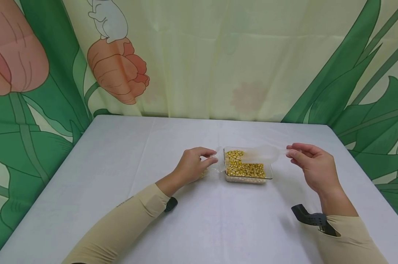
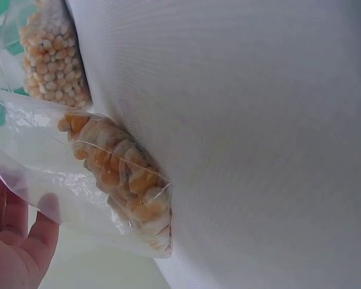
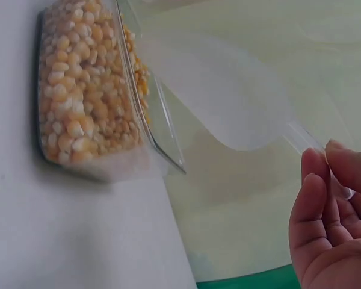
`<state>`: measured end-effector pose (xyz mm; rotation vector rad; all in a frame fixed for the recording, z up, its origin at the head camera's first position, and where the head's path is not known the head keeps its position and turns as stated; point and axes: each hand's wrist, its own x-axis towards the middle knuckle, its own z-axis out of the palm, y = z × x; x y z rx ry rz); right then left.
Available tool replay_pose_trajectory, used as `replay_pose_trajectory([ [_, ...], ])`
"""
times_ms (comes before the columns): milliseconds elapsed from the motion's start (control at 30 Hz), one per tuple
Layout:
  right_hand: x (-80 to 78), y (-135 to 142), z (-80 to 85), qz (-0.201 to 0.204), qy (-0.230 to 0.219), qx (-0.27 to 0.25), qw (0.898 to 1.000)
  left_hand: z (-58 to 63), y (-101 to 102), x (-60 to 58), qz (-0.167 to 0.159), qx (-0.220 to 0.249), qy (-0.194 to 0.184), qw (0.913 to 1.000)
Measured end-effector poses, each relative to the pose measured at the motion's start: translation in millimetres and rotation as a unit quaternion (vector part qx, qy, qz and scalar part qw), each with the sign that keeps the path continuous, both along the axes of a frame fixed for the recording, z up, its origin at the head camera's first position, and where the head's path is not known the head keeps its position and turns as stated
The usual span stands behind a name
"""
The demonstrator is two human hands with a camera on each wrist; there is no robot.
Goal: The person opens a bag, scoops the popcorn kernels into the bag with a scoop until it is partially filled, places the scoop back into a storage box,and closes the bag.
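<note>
In the head view my left hand pinches the upper part of a clear plastic bag. Yellow corn kernels lie in the bottom of this bag, which rests by the table surface. My right hand holds a translucent white scoop by its thin handle, between thumb and fingers. The scoop's bowl hangs over the far right part of a clear rectangular container, its tip above the yellow corn kernels. No kernels show in the bowl. The bag stands just left of the container.
A white cloth covers the table. Behind it hangs a printed curtain with flowers and leaves. In the left wrist view, the container's corn shows beyond the bag. Dark wrist mounts sit on the forearms.
</note>
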<state>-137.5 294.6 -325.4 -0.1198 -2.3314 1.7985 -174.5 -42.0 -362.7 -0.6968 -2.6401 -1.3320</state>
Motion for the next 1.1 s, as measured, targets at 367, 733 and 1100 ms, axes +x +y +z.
replay_pose_trajectory([
  [367,3.9,13,2.6,-0.037,-0.006,0.203,0.978,0.2,0,-0.2,0.001,-0.008,-0.006,1.0],
  [733,6.0,-1,6.9,-0.034,0.021,0.267,0.963,0.7,1,0.1,0.0,-0.007,-0.014,0.9999],
  [1100,-0.7,-8,-7.5,-0.018,-0.003,0.227,0.974,-0.6,2,-0.9,-0.004,-0.007,-0.01,0.9999],
])
